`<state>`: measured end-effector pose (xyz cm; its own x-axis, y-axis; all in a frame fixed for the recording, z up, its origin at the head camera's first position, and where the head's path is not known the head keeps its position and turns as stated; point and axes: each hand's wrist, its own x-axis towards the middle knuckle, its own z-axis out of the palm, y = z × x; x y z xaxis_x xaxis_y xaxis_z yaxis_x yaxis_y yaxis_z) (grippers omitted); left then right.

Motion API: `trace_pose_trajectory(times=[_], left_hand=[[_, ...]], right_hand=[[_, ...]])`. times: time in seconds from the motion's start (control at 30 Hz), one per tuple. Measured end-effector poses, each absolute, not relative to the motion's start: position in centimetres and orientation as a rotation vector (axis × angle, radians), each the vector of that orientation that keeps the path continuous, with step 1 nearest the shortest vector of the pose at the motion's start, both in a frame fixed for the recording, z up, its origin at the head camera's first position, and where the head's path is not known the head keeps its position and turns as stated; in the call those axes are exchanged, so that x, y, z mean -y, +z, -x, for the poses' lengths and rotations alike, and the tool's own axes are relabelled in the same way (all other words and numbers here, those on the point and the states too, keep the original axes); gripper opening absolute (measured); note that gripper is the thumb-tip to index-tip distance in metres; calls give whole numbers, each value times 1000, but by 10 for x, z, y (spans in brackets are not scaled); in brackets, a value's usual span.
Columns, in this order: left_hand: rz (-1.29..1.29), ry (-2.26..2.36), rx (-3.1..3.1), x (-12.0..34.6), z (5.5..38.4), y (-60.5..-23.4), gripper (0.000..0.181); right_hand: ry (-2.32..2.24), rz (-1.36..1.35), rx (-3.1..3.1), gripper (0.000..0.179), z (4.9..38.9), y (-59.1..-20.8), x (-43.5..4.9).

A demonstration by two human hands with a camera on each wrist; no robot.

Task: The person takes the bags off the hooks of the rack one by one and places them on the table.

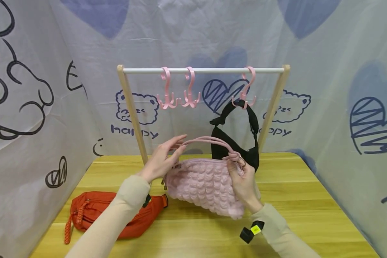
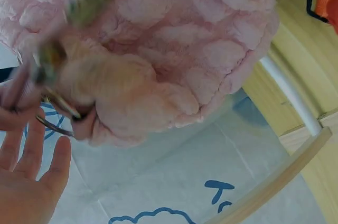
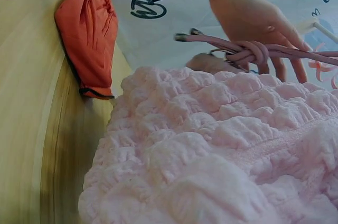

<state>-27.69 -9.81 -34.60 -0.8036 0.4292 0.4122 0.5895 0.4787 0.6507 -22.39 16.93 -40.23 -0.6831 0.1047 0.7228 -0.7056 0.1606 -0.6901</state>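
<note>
A pink puffy handbag (image 1: pixel 203 181) is held up over the table, its thin double strap (image 1: pixel 209 138) arching above its zipped top edge. At the bag's right top corner, by the strap's knot (image 1: pixel 234 155), my right hand (image 1: pixel 244 182) grips it with the thumb in front. My left hand (image 1: pixel 161 159) is at the left end of the strap, fingers extended; the right wrist view shows this hand (image 3: pixel 259 20) behind the strap. Fingers (image 2: pixel 57 160) look straight in the left wrist view, close to a metal ring on the bag.
A white rod (image 1: pixel 219 70) on wooden posts carries pink hooks (image 1: pixel 190 89). From the rightmost hook (image 1: pixel 249 82) hangs a black bag (image 1: pixel 219 138), partly behind the pink one. An orange-red waist bag (image 1: pixel 142 220) lies on the table (image 1: pixel 296 200) at left, partly behind my left forearm.
</note>
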Motion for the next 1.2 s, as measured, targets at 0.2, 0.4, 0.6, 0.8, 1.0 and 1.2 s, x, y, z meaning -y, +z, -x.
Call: trace_pose_trajectory(times=[0.2,0.4,0.6,0.8,1.0,1.2], left_hand=[[910,-1247,2526,105,270,-358,49],[939,-1283,2479,106,269,-370,49],[935,-1397,2425,108,269,-380,49],[953,-1585,2302,114,270,-394,51],[934,-1680,2204,118,271,-408,55],[943,-1616,2199,121,271,-419,63]], right_hand=[[1643,-538,1819,17,222,-400,-168],[1687,-494,1770,20,222,-397,-167],[1709,-472,1730,23,223,-395,-166],[1719,-447,1736,23,222,-392,-167],[1747,-408,1760,24,221,-387,-167],[1784,-409,1759,25,219,-383,-169]])
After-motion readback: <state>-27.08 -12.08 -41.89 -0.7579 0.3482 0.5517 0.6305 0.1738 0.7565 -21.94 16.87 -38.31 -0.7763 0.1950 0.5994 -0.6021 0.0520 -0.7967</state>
